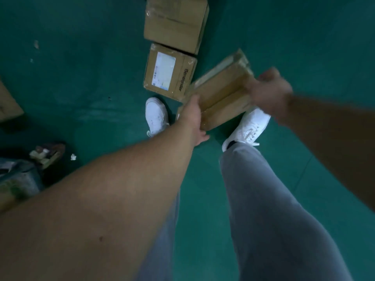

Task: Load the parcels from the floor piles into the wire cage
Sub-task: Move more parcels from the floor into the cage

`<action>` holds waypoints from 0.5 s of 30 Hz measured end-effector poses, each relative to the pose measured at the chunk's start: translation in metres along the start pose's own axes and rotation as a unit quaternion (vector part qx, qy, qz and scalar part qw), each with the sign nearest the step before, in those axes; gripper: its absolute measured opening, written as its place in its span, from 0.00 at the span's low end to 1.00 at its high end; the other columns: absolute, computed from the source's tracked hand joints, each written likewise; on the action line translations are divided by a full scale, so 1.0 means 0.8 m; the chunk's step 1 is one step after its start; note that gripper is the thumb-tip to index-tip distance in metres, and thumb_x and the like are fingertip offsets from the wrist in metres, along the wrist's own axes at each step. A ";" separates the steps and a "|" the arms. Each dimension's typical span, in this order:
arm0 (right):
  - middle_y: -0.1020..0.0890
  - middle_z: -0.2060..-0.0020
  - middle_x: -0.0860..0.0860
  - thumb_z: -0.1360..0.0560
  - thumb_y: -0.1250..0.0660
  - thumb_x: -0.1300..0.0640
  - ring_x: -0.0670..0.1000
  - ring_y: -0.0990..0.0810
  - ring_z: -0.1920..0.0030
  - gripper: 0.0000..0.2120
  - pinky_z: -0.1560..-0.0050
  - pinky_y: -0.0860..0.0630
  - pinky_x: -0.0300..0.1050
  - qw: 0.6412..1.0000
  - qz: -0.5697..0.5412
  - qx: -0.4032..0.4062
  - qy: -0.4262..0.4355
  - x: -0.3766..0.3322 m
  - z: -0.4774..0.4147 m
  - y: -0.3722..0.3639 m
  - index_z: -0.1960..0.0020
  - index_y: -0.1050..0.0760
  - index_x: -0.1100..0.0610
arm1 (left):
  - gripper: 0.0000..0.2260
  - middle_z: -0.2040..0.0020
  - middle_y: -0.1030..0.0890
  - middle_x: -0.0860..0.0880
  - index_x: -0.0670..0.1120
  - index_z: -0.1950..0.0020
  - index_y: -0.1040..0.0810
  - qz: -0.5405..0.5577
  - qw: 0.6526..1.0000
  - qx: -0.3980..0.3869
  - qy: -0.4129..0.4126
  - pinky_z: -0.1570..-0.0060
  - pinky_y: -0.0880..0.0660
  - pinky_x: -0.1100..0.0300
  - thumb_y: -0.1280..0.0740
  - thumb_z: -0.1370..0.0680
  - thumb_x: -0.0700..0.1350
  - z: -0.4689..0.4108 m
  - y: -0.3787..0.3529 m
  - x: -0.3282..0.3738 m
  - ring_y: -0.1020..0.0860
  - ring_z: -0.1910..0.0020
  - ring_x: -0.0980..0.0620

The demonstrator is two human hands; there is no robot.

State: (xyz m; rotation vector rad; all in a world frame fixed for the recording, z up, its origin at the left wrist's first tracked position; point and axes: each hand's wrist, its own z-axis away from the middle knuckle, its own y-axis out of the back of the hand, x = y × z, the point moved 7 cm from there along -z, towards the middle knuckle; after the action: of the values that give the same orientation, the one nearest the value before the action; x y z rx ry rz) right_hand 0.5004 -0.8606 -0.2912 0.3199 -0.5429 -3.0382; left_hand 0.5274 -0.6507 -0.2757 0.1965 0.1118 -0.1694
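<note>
A flat brown cardboard parcel (221,92) wrapped in clear tape is held above the green floor, tilted, over my feet. My left hand (192,120) grips its near left edge. At the far right end my right hand (269,92) grips the parcel; that hand is blurred. Two more parcels lie on the floor ahead: a small box with a white label (169,73) and a bigger brown box (176,23) behind it. The wire cage is not in view.
Another cardboard box corner (8,102) shows at the left edge. Some debris and a dark object (47,152) lie at lower left, with a scrap of white paper (73,157). My white shoes (157,116) stand on the green floor (304,37).
</note>
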 end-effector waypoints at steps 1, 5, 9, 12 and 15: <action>0.23 0.42 0.56 0.25 0.39 0.32 0.58 0.22 0.49 0.27 0.55 0.27 0.46 1.000 -0.018 -0.014 -0.006 0.000 0.025 0.005 0.37 0.30 0.51 | 0.39 0.28 0.27 0.47 0.56 0.24 0.32 0.014 1.000 -0.002 0.004 0.30 0.34 0.34 0.34 0.30 0.72 0.027 0.011 -0.008 0.27 0.31 0.35; 0.22 0.39 0.53 0.26 0.44 0.24 0.57 0.23 0.40 0.37 0.37 0.26 0.53 0.998 -0.036 -0.054 -0.006 -0.024 0.162 0.046 0.31 0.27 0.52 | 0.48 0.31 0.22 0.44 0.54 0.27 0.29 0.112 0.994 -0.012 -0.010 0.37 0.30 0.34 0.36 0.40 0.81 0.157 0.060 -0.039 0.22 0.38 0.35; 0.19 0.42 0.51 0.36 0.43 0.16 0.57 0.20 0.42 0.45 0.41 0.24 0.58 0.995 -0.010 -0.098 0.002 -0.057 0.307 0.089 0.35 0.24 0.49 | 0.34 0.43 0.18 0.44 0.50 0.39 0.23 0.163 0.986 0.000 -0.041 0.37 0.26 0.40 0.37 0.30 0.76 0.293 0.106 -0.074 0.19 0.46 0.40; 0.18 0.45 0.50 0.36 0.39 0.18 0.57 0.19 0.45 0.42 0.45 0.24 0.57 0.990 -0.016 -0.137 0.005 -0.070 0.400 0.104 0.39 0.22 0.50 | 0.26 0.46 0.19 0.44 0.49 0.47 0.23 0.198 0.978 -0.026 -0.067 0.33 0.29 0.39 0.37 0.26 0.70 0.380 0.141 -0.103 0.20 0.44 0.40; 0.15 0.56 0.49 0.27 0.35 0.30 0.53 0.17 0.54 0.25 0.52 0.22 0.50 0.979 -0.048 -0.192 0.039 -0.083 0.484 0.087 0.47 0.19 0.50 | 0.23 0.43 0.20 0.46 0.49 0.46 0.22 0.256 0.962 -0.048 -0.086 0.31 0.34 0.34 0.40 0.25 0.67 0.443 0.188 -0.144 0.21 0.41 0.40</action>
State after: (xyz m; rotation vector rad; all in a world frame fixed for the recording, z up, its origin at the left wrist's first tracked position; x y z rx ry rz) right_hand 0.4847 -0.7900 0.1016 0.4532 0.0717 -3.1106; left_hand 0.4741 -0.5595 0.1120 0.1086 -0.1068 0.3353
